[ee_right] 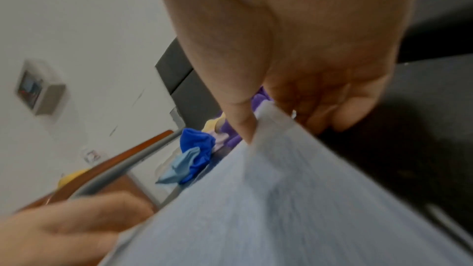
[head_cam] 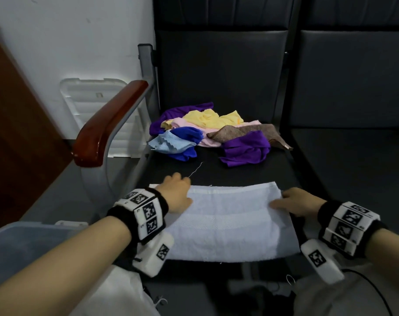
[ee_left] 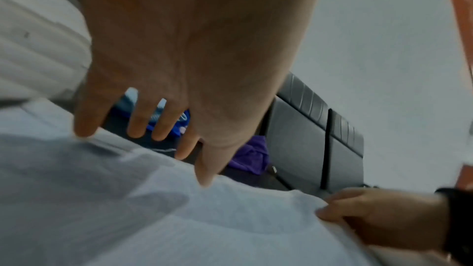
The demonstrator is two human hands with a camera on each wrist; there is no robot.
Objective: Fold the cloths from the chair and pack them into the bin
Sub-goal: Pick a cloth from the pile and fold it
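Now flattening white towel (head_cam: 226,222) on chair seat (head_cam: 246,169): left hand (head_cam: 177,195) spread over far left corner, right hand (head_cam: 294,201) pinching far right corner. Risk: uneven pull skewing the fold, edges misaligned. Bin (head_cam: 23,242) waiting lower left.

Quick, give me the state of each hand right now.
Left hand: open, fingers straight and spread, pressing on the far left of the white towel.
Right hand: pinching the towel's far right corner between thumb and fingers.
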